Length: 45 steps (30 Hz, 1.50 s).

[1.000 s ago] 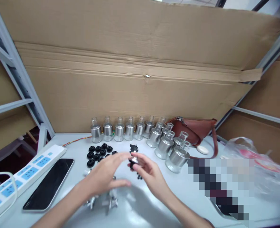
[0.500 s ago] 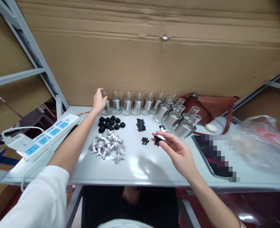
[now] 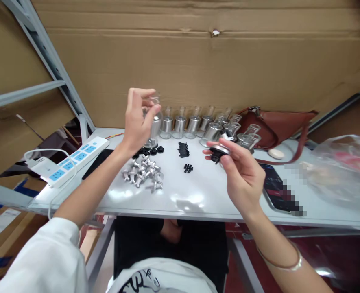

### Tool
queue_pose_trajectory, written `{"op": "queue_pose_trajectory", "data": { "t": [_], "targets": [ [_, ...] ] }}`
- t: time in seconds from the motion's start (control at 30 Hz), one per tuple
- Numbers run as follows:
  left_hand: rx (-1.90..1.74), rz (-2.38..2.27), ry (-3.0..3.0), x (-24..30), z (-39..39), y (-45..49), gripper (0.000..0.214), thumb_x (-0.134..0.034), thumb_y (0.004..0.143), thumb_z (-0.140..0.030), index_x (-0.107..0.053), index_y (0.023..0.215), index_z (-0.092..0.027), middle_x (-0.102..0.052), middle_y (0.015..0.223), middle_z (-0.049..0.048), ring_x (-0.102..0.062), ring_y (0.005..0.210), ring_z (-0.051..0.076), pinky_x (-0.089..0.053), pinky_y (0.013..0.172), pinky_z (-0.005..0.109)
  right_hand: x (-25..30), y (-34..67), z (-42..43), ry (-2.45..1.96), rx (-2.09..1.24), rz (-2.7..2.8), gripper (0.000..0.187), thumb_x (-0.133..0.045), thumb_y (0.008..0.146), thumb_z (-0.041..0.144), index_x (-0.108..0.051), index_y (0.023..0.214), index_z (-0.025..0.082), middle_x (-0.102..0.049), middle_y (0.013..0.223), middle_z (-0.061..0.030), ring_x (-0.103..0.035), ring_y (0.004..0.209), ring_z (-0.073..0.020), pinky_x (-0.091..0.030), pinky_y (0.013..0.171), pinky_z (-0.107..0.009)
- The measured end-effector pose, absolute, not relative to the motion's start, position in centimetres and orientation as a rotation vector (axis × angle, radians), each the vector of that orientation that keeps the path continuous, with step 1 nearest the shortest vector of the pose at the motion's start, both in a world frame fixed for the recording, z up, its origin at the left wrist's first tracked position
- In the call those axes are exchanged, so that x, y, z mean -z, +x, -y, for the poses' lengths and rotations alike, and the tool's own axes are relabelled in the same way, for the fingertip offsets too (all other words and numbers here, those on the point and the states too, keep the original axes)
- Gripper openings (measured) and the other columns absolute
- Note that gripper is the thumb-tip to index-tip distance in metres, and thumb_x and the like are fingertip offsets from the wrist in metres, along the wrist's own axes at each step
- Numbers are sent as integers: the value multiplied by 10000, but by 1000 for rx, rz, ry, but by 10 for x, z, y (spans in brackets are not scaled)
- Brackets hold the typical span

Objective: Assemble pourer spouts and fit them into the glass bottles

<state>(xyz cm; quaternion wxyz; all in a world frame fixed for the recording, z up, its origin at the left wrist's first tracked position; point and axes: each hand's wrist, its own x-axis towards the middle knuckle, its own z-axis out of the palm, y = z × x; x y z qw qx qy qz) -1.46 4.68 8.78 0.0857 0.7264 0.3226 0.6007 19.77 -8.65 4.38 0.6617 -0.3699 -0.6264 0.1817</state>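
Note:
My left hand (image 3: 139, 118) is closed round the neck of a glass bottle (image 3: 156, 127) with a metal band, lifted in front of the bottle row. In the fingers of my right hand (image 3: 241, 175) is a pump cap (image 3: 219, 152), silver on top and black underneath, held above the table. Behind, several banded glass bottles (image 3: 180, 123) stand in a row that bends toward the right. Below my left hand lie black caps (image 3: 153, 151) and a heap of silver nozzle pieces (image 3: 143, 170). Black stems (image 3: 184, 149) and small black pieces (image 3: 188, 168) form two groups mid-table.
A white power strip (image 3: 79, 158) with a cable and a dark phone (image 3: 98, 163) lie at the left. To the right are a brown bag (image 3: 277, 126), a white round object (image 3: 276, 154), a phone (image 3: 276, 189) and a plastic bag (image 3: 335, 179). Cardboard (image 3: 192, 69) walls the back.
My left hand has lifted the leftmost bottle from the row and brought it up and to the right. The right hand has risen with the pump cap. The view has shifted slightly.

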Motion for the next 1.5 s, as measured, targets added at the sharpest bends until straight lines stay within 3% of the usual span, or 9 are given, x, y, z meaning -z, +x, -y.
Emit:
{"op": "queue_pose_trajectory", "data": {
  "t": [0.2, 0.5, 0.67, 0.83, 1.03, 1.23, 1.3, 1.43, 1.5],
  "targets": [
    [-1420, -543, 2111, -63, 29, 12, 191, -588, 885, -235, -495, 1052, -240, -466, 1008, 15, -603, 844, 124, -552, 766, 279, -54, 186, 82, -789, -238, 1569, 384, -509, 928, 281, -510, 1311, 265, -618, 1255, -85, -650, 1049, -239, -560, 895, -410],
    [-1377, -433, 2297, -19, 38, 15, 174, -567, 909, -233, -444, 1030, -238, -474, 967, 33, -535, 950, 168, -523, 802, 321, -38, 186, 67, -696, -145, 1802, 362, -507, 900, 125, -572, 1238, 235, -660, 1202, -92, -654, 1060, -228, -561, 872, -376],
    [-1402, -339, 2145, -9, 34, 16, 271, -531, 930, -266, -346, 1128, -271, -451, 982, 29, -560, 947, 144, -558, 802, 303, -34, 187, 60, -691, -53, 1887, 399, -585, 855, 176, -574, 1251, 225, -702, 1109, -98, -678, 985, -236, -572, 829, -361],
    [-1350, -313, 2070, -6, 35, 15, 376, -532, 929, -279, -287, 1214, -289, -446, 1095, 59, -595, 1043, 154, -559, 907, 337, -33, 191, 55, -663, -10, 1913, 467, -672, 806, 229, -568, 1261, 252, -721, 969, -83, -685, 804, -210, -579, 651, -315],
    [-1274, -386, 2026, -3, 34, 11, 462, -619, 878, -295, -327, 1237, -275, -501, 1166, 87, -607, 1106, 192, -545, 952, 347, -39, 198, 56, -639, -174, 2029, 514, -654, 839, 229, -507, 1329, 272, -698, 1082, -82, -674, 938, -210, -584, 738, -302],
    [-1274, -422, 1936, -3, 31, 10, 461, -658, 850, -332, -372, 1209, -293, -598, 1034, 29, -671, 924, 155, -593, 859, 320, -47, 201, 58, -701, -197, 2103, 463, -612, 875, 234, -510, 1322, 301, -668, 770, -11, -627, 630, -135, -542, 524, -222],
    [-1279, -361, 1933, -6, 30, 11, 436, -643, 865, -299, -376, 1210, -291, -606, 1027, 25, -673, 917, 145, -594, 840, 296, -47, 201, 60, -699, -167, 2112, 456, -608, 877, 211, -518, 1314, 303, -687, 830, -26, -654, 675, -134, -553, 541, -213],
    [-1306, -258, 1925, -11, 29, 12, 433, -635, 872, -226, -385, 1221, -285, -602, 1040, 25, -680, 910, 139, -599, 788, 263, -44, 201, 63, -683, -97, 2136, 419, -603, 853, 114, -589, 1243, 269, -659, 1191, -80, -676, 991, -175, -587, 787, -238],
    [-1308, -240, 1913, -9, 28, 12, 473, -657, 855, -208, -386, 1236, -284, -593, 1028, 19, -679, 903, 139, -597, 791, 263, -42, 200, 64, -664, -82, 2150, 392, -606, 848, 112, -603, 1221, 235, -628, 1251, -98, -655, 1057, -186, -578, 851, -253]
  ]
}}
